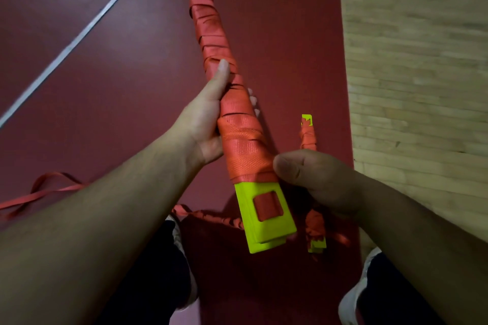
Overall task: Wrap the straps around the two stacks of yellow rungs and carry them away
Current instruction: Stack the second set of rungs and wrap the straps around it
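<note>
- Head view, item one: first stack (247, 148) of yellow rungs, held up above the red mat (105, 92) in both your hands and slanting away from you. The strap (211, 24) is wound round nearly its whole length, with yellow showing only at the two ends.
- Left hand (206, 119): fingers closed round the middle of the first stack, thumb laid along the wrap.
- Right hand (317, 179): thumb on the lowest turn of the strap, fingers curled beneath, gripping the near end.
- Second stack (308, 137): down by the mat just beyond your right hand and wrapped likewise. That hand hides its middle.
- Loose strap (39, 192): a tail lying on the mat to your left, running in beneath the first stack.
- Progress, by judgement: wrapping looks all but done on both stacks. The tail wants winding in or tucking, and the carrying away is not yet begun.
</note>
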{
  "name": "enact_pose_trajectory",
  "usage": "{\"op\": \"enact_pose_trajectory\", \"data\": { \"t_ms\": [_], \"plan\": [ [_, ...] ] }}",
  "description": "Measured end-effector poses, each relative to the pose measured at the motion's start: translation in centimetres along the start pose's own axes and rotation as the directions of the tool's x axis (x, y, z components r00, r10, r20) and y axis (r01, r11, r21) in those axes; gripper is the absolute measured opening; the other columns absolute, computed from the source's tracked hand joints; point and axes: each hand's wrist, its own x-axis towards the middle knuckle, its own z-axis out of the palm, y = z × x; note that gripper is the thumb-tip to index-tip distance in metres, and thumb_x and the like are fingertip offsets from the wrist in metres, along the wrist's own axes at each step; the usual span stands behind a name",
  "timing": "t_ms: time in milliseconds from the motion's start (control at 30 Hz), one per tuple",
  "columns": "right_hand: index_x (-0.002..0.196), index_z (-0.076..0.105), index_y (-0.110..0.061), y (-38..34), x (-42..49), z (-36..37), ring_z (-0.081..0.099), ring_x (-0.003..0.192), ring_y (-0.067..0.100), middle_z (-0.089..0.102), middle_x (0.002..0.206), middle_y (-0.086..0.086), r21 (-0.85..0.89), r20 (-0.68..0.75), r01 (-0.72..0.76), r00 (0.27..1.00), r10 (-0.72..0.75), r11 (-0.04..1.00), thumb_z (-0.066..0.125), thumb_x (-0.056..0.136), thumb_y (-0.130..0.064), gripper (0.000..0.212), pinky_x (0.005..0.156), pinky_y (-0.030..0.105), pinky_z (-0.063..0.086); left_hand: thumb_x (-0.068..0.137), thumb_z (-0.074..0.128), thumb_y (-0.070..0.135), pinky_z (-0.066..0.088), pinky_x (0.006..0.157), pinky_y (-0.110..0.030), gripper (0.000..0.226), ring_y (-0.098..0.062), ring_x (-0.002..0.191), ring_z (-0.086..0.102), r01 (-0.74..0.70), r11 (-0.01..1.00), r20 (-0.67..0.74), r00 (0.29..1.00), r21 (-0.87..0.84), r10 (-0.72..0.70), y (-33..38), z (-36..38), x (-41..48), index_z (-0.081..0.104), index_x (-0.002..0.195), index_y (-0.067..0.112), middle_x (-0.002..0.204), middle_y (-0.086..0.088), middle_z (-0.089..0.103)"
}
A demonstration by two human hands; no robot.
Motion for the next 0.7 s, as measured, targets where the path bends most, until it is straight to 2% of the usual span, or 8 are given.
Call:
{"op": "enact_pose_trajectory", "data": {
  "t_ms": [100, 200, 300, 400, 500, 567, 633, 700],
  "plan": [
    [0.085, 0.065, 0.003, -0.1, 0.0, -0.5, 0.054, 0.082, 0.043, 0.06, 0.089, 0.041, 0.02, 0.02, 0.036, 0.999, -0.036, 0.999, 0.073, 0.063, -0.077, 0.083, 0.074, 0.052, 0.043, 0.099, 0.049, 0.052, 0.059, 0.078, -0.031, 0.045, -0.014, 0.072, 0.07, -0.026, 0.999, -0.054, 0.998, 0.035, 0.027, 0.0, -0.1, 0.1, 0.063, 0.091, 0.01, 0.073, -0.002, 0.071],
    [0.085, 0.067, 0.002, -0.1, 0.2, -0.9, 0.058, 0.078, 0.05, 0.064, 0.085, 0.033, 0.045, 0.043, 0.063, 0.997, -0.065, 0.997, 0.074, 0.065, -0.073, 0.078, 0.073, 0.05, 0.047, 0.102, 0.046, 0.045, 0.058, 0.073, -0.032, 0.04, -0.019, 0.077, 0.072, -0.001, 0.999, -0.099, 0.995, -0.033, -0.002, 0.4, -0.4, 0.2, 0.062, 0.096, 0.009, 0.079, -0.003, 0.07],
    [0.074, 0.072, -0.015, -0.3, 0.3, -0.5, 0.062, 0.066, 0.029, 0.07, 0.073, 0.011, -0.013, 0.012, 0.083, 0.997, -0.082, 0.996, 0.071, 0.072, -0.066, 0.051, 0.061, 0.033, 0.05, 0.101, 0.047, 0.049, 0.056, 0.065, -0.028, 0.039, -0.018, 0.066, 0.066, 0.041, 0.998, -0.132, 0.99, -0.04, -0.046, 0.5, -0.6, 0.0, 0.06, 0.089, 0.014, 0.076, -0.004, 0.065],
    [0.074, 0.074, -0.015, -0.5, 0.2, -0.3, 0.061, 0.063, 0.017, 0.07, 0.071, 0.003, -0.098, -0.031, 0.077, 0.996, -0.08, 0.992, 0.069, 0.083, -0.046, 0.033, 0.06, 0.03, 0.05, 0.097, 0.05, 0.057, 0.053, 0.05, -0.024, 0.044, -0.014, 0.05, 0.059, 0.071, 0.993, -0.173, 0.984, 0.097, -0.054, 0.4, -0.5, 0.1, 0.057, 0.076, 0.019, 0.062, 0.0, 0.059],
    [0.083, 0.072, -0.008, -0.6, 0.4, -0.3, 0.058, 0.061, 0.017, 0.065, 0.069, 0.011, -0.372, -0.069, 0.041, 0.995, -0.072, 0.928, 0.067, 0.084, -0.053, 0.046, 0.057, 0.039, 0.051, 0.085, 0.067, 0.06, 0.057, 0.059, -0.029, 0.04, -0.017, 0.055, 0.059, 0.113, 0.975, -0.258, 0.964, 0.189, -0.062, 0.3, -0.6, 0.5, 0.057, 0.083, 0.022, 0.065, -0.002, 0.058],
    [0.085, 0.072, -0.008, -0.5, 0.5, -0.2, 0.059, 0.062, 0.018, 0.066, 0.074, 0.018, -0.472, -0.074, 0.04, 0.994, -0.085, 0.881, 0.066, 0.08, -0.062, 0.054, 0.059, 0.043, 0.053, 0.08, 0.074, 0.056, 0.056, 0.06, -0.03, 0.038, -0.017, 0.059, 0.058, 0.147, 0.965, -0.301, 0.951, 0.218, -0.076, -0.1, -1.0, 0.7, 0.056, 0.086, 0.023, 0.068, -0.001, 0.056],
    [0.085, 0.07, -0.009, -0.8, 0.4, 0.0, 0.056, 0.061, 0.017, 0.065, 0.072, 0.013, -0.484, -0.096, 0.056, 0.989, -0.117, 0.873, 0.067, 0.075, -0.067, 0.06, 0.057, 0.039, 0.048, 0.082, 0.076, 0.048, 0.055, 0.058, -0.026, 0.033, -0.014, 0.06, 0.056, 0.169, 0.963, -0.307, 0.946, 0.21, -0.099, -0.4, -1.2, 0.8, 0.055, 0.084, 0.023, 0.069, 0.0, 0.055],
    [0.09, 0.068, -0.007, -1.1, 0.3, 0.1, 0.054, 0.062, 0.017, 0.064, 0.074, 0.012, -0.431, -0.119, 0.04, 0.988, -0.1, 0.901, 0.064, 0.074, -0.063, 0.058, 0.058, 0.035, 0.043, 0.088, 0.072, 0.036, 0.052, 0.061, -0.026, 0.025, -0.014, 0.059, 0.055, 0.169, 0.97, -0.278, 0.953, 0.173, -0.116, -0.4, -1.2, 0.7, 0.053, 0.082, 0.021, 0.067, 0.0, 0.054]
  ]
}}
